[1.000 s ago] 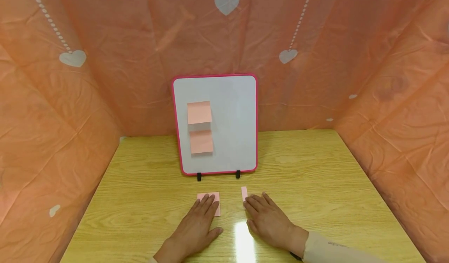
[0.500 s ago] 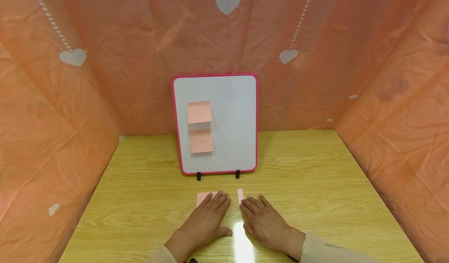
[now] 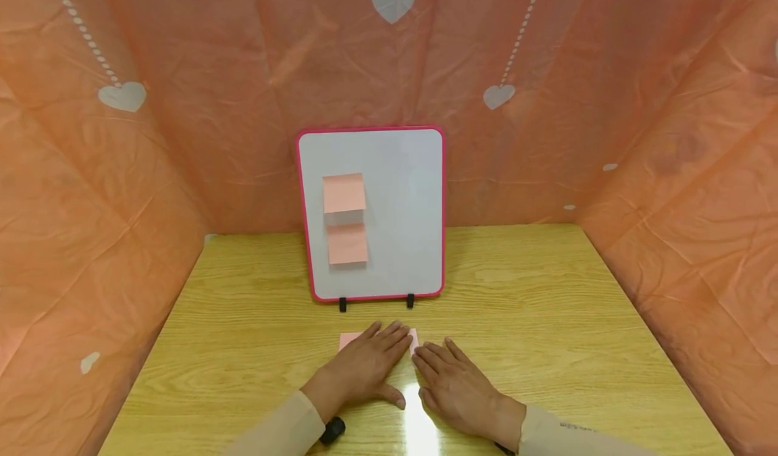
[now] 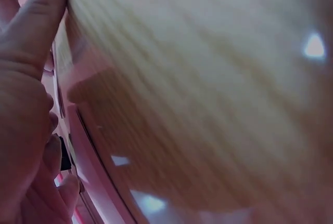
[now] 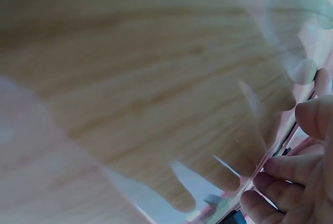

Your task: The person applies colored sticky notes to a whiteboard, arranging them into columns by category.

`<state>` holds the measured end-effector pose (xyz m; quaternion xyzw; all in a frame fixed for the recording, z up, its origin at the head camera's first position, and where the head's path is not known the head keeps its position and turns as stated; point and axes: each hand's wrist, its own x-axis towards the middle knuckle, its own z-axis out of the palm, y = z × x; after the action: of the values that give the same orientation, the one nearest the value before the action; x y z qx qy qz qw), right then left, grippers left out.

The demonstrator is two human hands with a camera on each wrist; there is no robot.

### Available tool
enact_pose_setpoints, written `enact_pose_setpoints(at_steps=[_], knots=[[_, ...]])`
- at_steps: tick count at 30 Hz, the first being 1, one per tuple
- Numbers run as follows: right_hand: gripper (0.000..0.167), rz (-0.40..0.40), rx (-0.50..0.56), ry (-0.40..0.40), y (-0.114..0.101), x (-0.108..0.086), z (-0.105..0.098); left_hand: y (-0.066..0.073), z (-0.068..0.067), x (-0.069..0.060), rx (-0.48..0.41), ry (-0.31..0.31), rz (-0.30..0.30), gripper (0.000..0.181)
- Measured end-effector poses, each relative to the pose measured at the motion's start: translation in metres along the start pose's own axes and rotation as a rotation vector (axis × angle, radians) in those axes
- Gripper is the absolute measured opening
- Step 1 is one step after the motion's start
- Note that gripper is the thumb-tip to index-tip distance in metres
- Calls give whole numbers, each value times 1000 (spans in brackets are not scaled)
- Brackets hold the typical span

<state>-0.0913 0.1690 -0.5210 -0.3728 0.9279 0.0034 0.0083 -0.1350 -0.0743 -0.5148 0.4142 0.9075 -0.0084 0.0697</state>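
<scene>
A square pink sticky note (image 3: 346, 339) lies flat on the table, mostly hidden under my left hand (image 3: 367, 369), whose straight fingers point forward and right. Those fingertips reach a narrow pink paper strip (image 3: 414, 339), of which only the right part shows. My right hand (image 3: 463, 390) lies on the table with its fingers extended, the tips at the strip's near end. In the left wrist view, my left hand (image 4: 26, 99) fills the left edge above the shiny tabletop. In the right wrist view, my right hand (image 5: 296, 177) shows at lower right; the papers cannot be made out.
A whiteboard (image 3: 401, 213) with a pink frame stands upright behind the hands on black feet (image 3: 343, 305). On its left half are an upper sticky note (image 3: 344, 193) and a lower sticky note (image 3: 348, 244). Orange cloth (image 3: 516, 172) surrounds the wooden table (image 3: 516, 287).
My left hand has slid right from the sticky note to the strip. The right hand and the strip have shifted slightly left.
</scene>
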Motion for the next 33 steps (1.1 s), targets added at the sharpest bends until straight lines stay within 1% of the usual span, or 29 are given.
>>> enact_pose_setpoints(at_steps=[4,10,13,17,20,24,27,33], knots=[[57,-3,8,-9,-1,0,-1,-2,-2,2,6,-25,5,114],[57,-15,-1,0,0,0,1,-5,0,2,-33,-42,2,115],[56,-57,-26,30,4,1,1,-5,1,3,-52,-44,3,115],[57,-150,-116,86,17,5,0,-6,1,3,-66,-44,5,116],[57,-198,-180,140,28,10,-1,-7,0,4,-76,-49,1,116],[51,-230,-181,205,40,17,0,-9,1,5,-105,-60,-13,118],[46,-254,-171,238,44,22,1,-9,3,5,-115,-63,-22,119],[37,-274,-176,258,45,27,1,-8,2,5,-122,-60,-25,119]])
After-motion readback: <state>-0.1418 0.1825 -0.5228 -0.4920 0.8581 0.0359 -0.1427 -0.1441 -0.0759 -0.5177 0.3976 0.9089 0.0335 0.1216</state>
